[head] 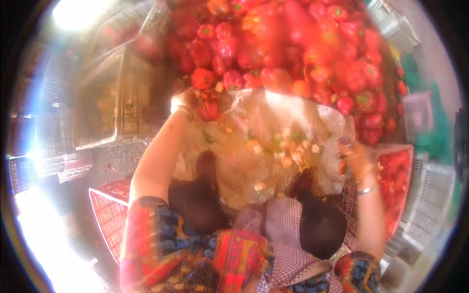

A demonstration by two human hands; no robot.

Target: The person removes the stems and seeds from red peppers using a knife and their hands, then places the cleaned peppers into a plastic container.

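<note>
A big heap of red bell peppers lies before me, blurred in places. My left hand reaches to its near left edge, beside a red pepper; glare and blur hide whether the fingers grip it. My right hand is at the right, near a crate of red pepper pieces, with something small and dark, perhaps a tool, at its fingers. Between my hands a pale sheet is spread on the ground, with pepper cores and stem ends scattered over it.
A large plastic crate stands at the left, above a red crate beside my left arm. White crates are at the far right, another at the upper right. Green material shows at the right. Strong glare covers the left side.
</note>
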